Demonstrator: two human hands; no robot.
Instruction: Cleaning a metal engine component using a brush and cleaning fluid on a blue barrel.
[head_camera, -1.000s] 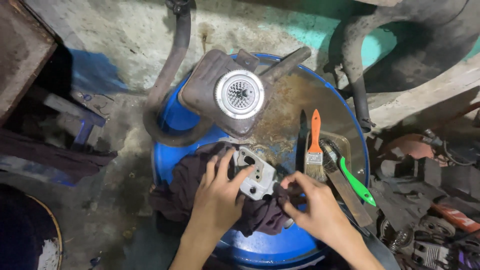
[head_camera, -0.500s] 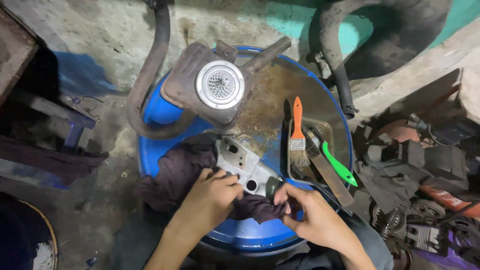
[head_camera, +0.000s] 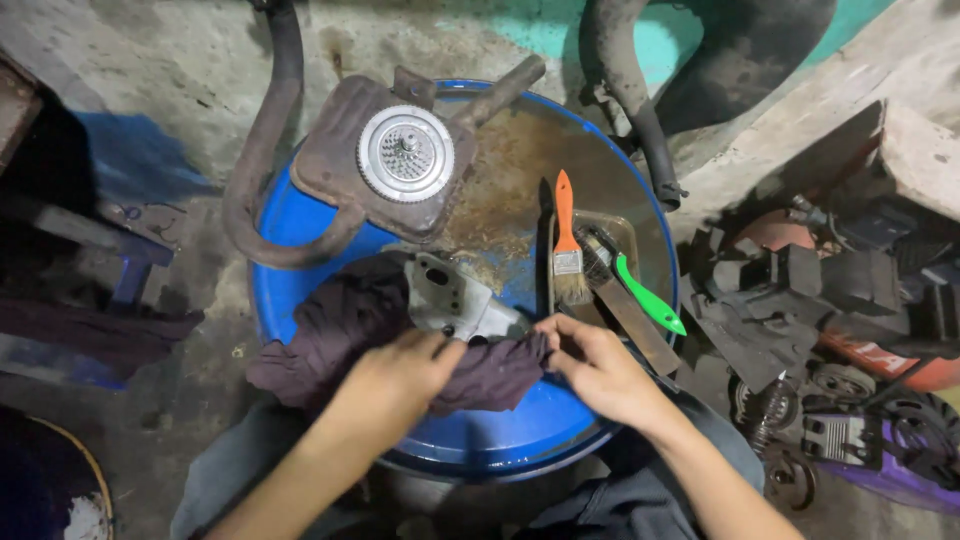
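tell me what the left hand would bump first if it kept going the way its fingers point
Probably the grey metal part. The left hand lies on the dark purple rag, fingers pointing up and right toward that part, which sits right ahead; whether they already touch is unclear.

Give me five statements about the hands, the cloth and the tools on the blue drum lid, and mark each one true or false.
1. Both hands grip the dark cloth. True.
2. The grey metal part lies on the floor. False: it rests on the cloth, on the blue drum lid.
3. The paintbrush has an orange handle. True.
4. The right hand holds the green-handled brush. False: that brush lies untouched.
5. The left hand rests on the toothed disc. False: it is on the cloth.
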